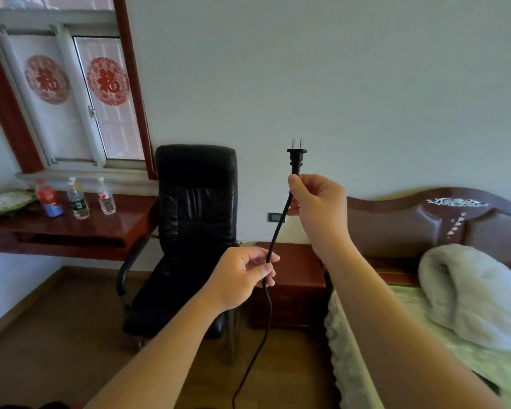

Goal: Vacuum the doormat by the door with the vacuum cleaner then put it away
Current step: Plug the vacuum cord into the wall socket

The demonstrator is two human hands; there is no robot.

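R grip (pixel 316 202) pinches the cord (pixel 278 228) just under the plug (pixel 296 159); L grip (pixel 242 276) pinches it lower. Prob. plug-in step: next, aim plug at wall socket (pixel 273 216).

Wide view from my head, facing forward, slightly down. Wall (pixel 337 84) ahead; window (pixel 71 98) upper left.
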